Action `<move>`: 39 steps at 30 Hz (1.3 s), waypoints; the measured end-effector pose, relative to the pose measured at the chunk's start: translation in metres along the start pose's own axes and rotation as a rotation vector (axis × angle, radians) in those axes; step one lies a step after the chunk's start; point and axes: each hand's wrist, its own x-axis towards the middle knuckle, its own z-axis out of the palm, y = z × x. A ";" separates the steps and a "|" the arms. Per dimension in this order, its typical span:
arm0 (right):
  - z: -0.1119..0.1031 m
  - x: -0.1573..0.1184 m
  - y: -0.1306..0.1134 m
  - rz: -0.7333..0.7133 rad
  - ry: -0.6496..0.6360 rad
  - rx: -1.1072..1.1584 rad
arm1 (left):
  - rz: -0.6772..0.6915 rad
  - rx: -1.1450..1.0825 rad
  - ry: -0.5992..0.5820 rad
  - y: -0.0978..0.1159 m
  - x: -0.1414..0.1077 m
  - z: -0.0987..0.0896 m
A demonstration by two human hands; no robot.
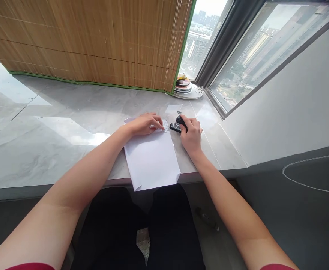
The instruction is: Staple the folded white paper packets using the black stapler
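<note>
A white stack of paper [153,161] lies on the sill, its near end jutting past the front edge. Printed text shows at its far right corner, where the paper is folded or turned over. My left hand [148,123] rests across the far end, fingers bent and closed on the paper near that corner. Just right of the corner, my right hand [191,134] is wrapped round a black stapler [176,126]. The stapler's jaws face left, apart from the paper. Beyond it lies a short strip of staples [179,112].
A bamboo blind [91,41] with a green border hangs along the far side. Stacked plates [183,88] stand in the corner by the window frame [216,41]. A white wall [288,86] bounds the right. A bead chain [299,182] hangs lower right.
</note>
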 end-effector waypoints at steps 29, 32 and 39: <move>0.005 -0.022 -0.120 0.074 -0.164 0.413 | -0.334 -1.296 1.256 -0.019 -0.018 -0.050; 0.029 -0.026 -0.141 0.113 -0.208 0.404 | -0.350 -1.274 1.268 -0.020 -0.017 -0.050; 0.033 -0.017 -0.133 0.091 -0.225 0.406 | -0.342 -1.304 1.319 -0.025 -0.016 -0.050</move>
